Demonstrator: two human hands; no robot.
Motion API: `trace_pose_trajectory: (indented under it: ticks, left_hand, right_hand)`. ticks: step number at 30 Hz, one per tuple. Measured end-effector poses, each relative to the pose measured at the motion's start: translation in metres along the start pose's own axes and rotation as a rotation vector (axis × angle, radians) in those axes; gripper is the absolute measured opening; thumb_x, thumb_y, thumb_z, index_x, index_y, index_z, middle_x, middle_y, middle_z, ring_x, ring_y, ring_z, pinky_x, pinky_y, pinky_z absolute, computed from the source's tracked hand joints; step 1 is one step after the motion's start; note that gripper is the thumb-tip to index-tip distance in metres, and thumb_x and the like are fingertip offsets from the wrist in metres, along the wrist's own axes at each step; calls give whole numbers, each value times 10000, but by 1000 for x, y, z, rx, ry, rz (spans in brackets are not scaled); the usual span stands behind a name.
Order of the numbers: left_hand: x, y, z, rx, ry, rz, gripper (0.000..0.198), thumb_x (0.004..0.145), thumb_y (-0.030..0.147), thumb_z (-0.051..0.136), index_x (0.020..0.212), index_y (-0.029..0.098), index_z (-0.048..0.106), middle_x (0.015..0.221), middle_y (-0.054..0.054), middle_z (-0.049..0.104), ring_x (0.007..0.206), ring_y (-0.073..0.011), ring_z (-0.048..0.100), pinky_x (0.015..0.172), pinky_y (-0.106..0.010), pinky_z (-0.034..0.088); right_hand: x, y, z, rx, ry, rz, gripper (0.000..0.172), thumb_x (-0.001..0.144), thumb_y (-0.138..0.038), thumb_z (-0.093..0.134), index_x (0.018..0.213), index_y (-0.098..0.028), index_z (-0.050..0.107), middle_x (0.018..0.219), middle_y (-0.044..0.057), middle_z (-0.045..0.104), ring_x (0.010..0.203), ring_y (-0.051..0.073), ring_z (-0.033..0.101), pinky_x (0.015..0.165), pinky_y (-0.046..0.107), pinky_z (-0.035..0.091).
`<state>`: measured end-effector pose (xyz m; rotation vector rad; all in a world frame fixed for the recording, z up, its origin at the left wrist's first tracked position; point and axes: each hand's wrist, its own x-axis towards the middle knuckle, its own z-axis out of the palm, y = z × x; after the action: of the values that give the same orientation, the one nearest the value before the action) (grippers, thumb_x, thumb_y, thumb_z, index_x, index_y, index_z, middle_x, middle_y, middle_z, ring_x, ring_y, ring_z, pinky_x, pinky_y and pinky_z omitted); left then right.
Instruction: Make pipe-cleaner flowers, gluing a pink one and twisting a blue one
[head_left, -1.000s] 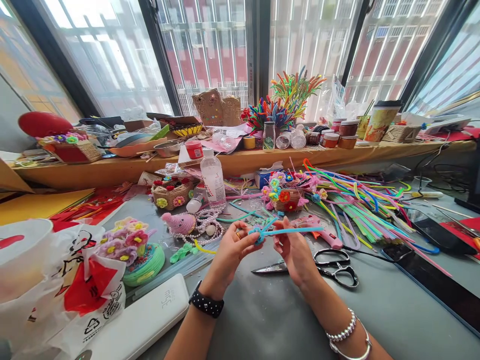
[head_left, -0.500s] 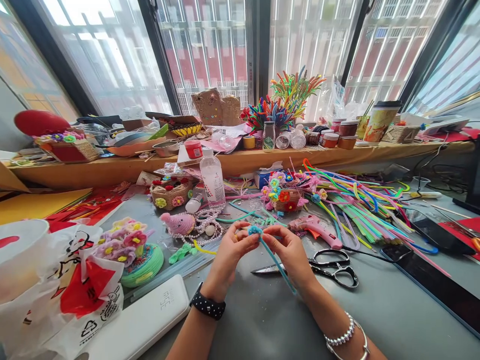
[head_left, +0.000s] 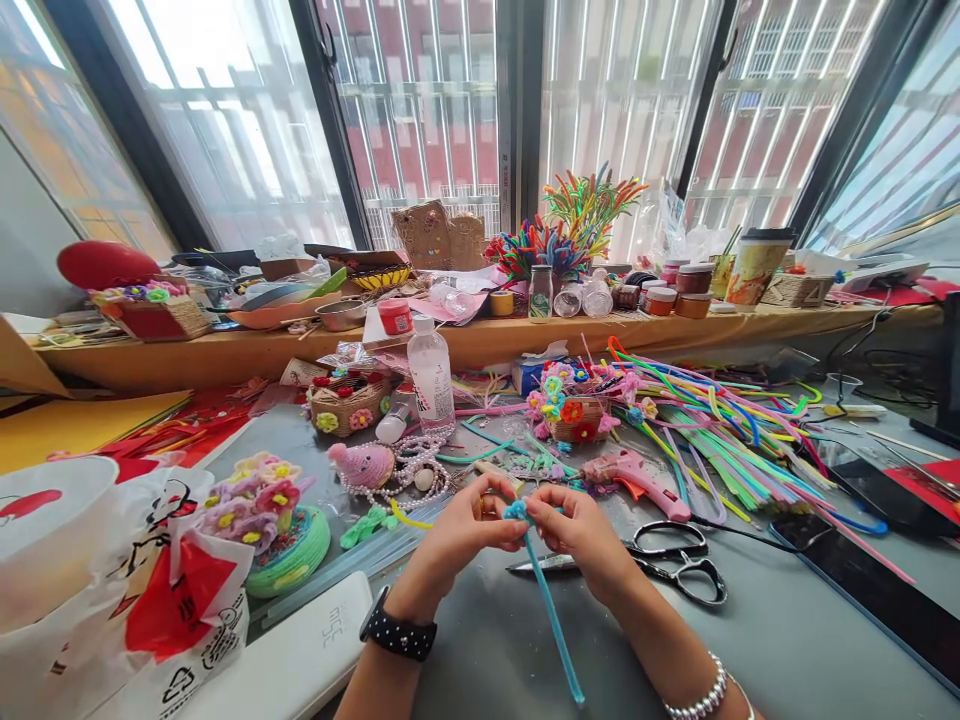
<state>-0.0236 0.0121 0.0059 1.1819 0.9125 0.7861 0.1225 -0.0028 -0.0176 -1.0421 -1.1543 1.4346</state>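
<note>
A blue pipe cleaner (head_left: 551, 610) has a small curled blue bunch at its top, and its straight tail hangs down toward me over the grey table. My left hand (head_left: 476, 520) pinches the curled bunch from the left. On the other side, the fingers of my right hand (head_left: 574, 525) are closed on the same bunch, close to where the tail begins. Black-handled scissors (head_left: 679, 560) lie beneath and beyond my right wrist, their blades pointing left under the pipe cleaner. Behind my right hand is a pink glue gun (head_left: 637, 480).
Many coloured pipe cleaners (head_left: 727, 440) spread at the right, above a dark phone (head_left: 870, 590). A clear bottle (head_left: 430, 380) stands behind the hands, near a flowered basket (head_left: 585, 420). At the left are a white power bank (head_left: 300, 650), a green round piece (head_left: 300, 550) and a plastic bag (head_left: 180, 600).
Both hands appear slightly lower in view, still on the blue bunch. The pipe cleaner's tail has swung from beside my right wrist to hang more steeply toward me. The camera view has shifted upward.
</note>
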Motion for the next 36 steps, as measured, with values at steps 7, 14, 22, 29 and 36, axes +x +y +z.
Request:
trace_pose_trajectory:
  ticks: [7, 14, 22, 29, 36]
  left_hand:
    - [2, 0, 10, -84, 124, 30, 261, 578, 294, 677, 774, 149, 583, 781, -40, 601, 712, -137, 572, 655, -261, 474]
    - [3, 2, 12, -275, 197, 30, 171, 554, 247, 699, 632, 138, 594, 659, -1, 597, 625, -95, 558, 633, -213, 461]
    - [3, -2, 14, -229, 203, 32, 172, 568, 255, 691, 633, 131, 590, 644, -13, 616, 593, -95, 560, 586, -206, 462]
    - [3, -2, 20, -167, 250, 58, 188, 561, 264, 691, 646, 125, 597, 628, -30, 629, 599, -116, 575, 572, -213, 461]
    - [5, -1, 16, -271, 325, 77, 177, 548, 246, 697, 621, 136, 579, 642, 2, 618, 627, -98, 567, 662, -234, 473]
  right_hand:
    - [0, -3, -2, 164, 61, -8, 262, 603, -372, 658, 615, -136, 546, 460, -58, 450, 392, 31, 318, 391, 186, 191]
    - [1, -4, -2, 369, 114, -46, 220, 557, -320, 704, 695, -170, 623, 599, -9, 575, 526, 88, 455, 506, 213, 344]
    - [-2, -4, -1, 307, 84, -184, 203, 632, -371, 640, 625, -169, 637, 674, 14, 592, 586, 97, 468, 535, 212, 362]
    - [-1, -2, 3, 231, 137, -214, 233, 625, -349, 655, 664, -177, 502, 521, -35, 551, 479, 86, 459, 492, 215, 356]
    - [0, -1, 0, 115, 202, -231, 260, 582, -326, 685, 772, -177, 590, 729, 10, 618, 681, 141, 558, 628, 253, 431]
